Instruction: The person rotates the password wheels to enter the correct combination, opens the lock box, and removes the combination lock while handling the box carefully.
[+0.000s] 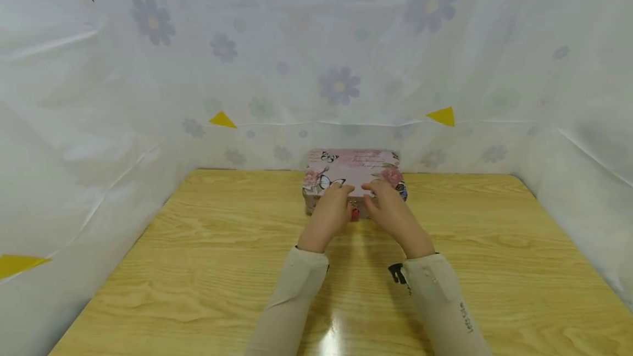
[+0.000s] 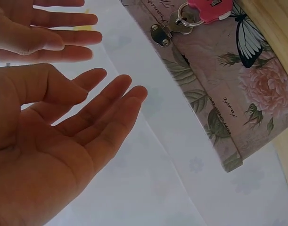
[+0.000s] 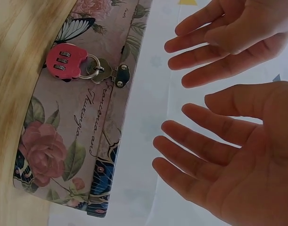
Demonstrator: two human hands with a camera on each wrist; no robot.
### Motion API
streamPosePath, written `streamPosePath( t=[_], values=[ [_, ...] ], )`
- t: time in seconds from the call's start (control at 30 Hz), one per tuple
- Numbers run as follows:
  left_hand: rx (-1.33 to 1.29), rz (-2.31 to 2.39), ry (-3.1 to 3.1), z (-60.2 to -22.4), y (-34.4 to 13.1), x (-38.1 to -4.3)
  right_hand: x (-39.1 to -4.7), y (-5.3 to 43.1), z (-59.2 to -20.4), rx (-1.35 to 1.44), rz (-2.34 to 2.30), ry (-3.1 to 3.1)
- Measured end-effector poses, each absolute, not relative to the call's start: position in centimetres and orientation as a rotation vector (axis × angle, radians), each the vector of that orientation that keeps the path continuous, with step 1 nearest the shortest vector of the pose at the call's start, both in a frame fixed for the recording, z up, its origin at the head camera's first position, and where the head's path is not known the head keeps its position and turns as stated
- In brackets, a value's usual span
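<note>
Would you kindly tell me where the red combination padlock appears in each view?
Head: the red combination padlock is right of and below centre.
Left wrist: upper right, cut off by the top edge.
Right wrist: upper left, fully visible.
Shared landmark: the floral box it hangs on.

On my feed, the right hand (image 3: 231, 169) and left hand (image 3: 247, 26) reach with fingers extended, apart from the flowered box (image 3: 78, 129). I see a red padlock (image 3: 67, 61) ringed to its latch (image 3: 121, 76).

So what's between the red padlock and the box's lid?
A metal clasp, fixed at the lid and reaching down to the padlock; the right wrist view shows it.
</note>
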State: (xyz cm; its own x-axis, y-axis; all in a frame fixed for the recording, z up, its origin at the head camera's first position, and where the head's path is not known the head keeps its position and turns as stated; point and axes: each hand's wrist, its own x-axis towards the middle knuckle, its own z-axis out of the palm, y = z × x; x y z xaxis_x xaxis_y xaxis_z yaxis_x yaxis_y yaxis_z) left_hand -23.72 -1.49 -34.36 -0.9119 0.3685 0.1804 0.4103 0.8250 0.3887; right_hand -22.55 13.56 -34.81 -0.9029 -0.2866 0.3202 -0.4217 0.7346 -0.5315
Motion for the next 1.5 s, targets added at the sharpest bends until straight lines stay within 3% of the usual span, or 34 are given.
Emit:
streamPosePath(
  t=[1.03, 1.5],
  values=[
    [-0.618, -0.989, -3.036, -35.9, -1.8, -24.9, -23.4, 14.1, -36.4, 0.401, 1.034, -2.955],
    [-0.568, -0.991, -3.107, -36.9, -2.0, -25.1, -23.8, 14.0, -37.3, 0.513, 1.065, -2.960]
  ],
)
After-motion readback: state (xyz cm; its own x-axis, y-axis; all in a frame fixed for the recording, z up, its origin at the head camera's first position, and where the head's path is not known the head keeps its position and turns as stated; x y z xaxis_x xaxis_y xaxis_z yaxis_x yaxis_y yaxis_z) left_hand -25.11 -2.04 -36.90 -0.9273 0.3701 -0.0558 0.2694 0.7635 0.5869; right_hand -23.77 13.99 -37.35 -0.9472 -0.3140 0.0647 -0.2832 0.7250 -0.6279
